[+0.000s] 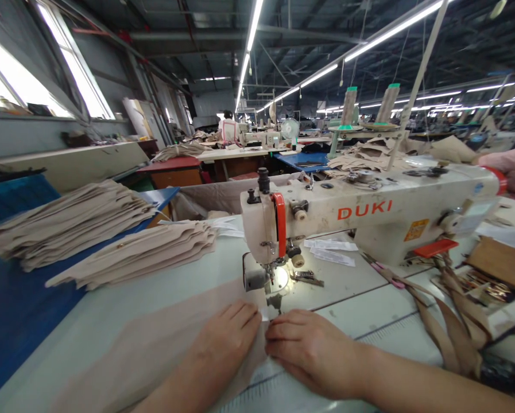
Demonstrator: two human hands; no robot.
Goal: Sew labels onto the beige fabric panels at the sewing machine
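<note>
A thin beige fabric piece (154, 338) lies on the pale sewing table, its right edge running up to the presser foot of a white sewing machine (309, 212). On that edge rests my left hand (229, 338), fingers bent and together, closed on the cloth. My right hand (309, 350) meets it from the other side, its fingers curled and pinching the same edge; both thumbs are largely hidden. Between my fingertips and the needle shows a small white strip (264, 311), perhaps a label. The machine's lamp lights the needle plate (279, 279).
Stacks of beige cut pieces (149, 252) lie at the left. White labels (330, 251) and a small metal tool (306, 278) sit beside the needle. Beige straps (442, 321), pink-handled scissors (386, 272) and a box of metal parts (498, 289) are at the right. A pink sleeve (513, 166) shows beyond.
</note>
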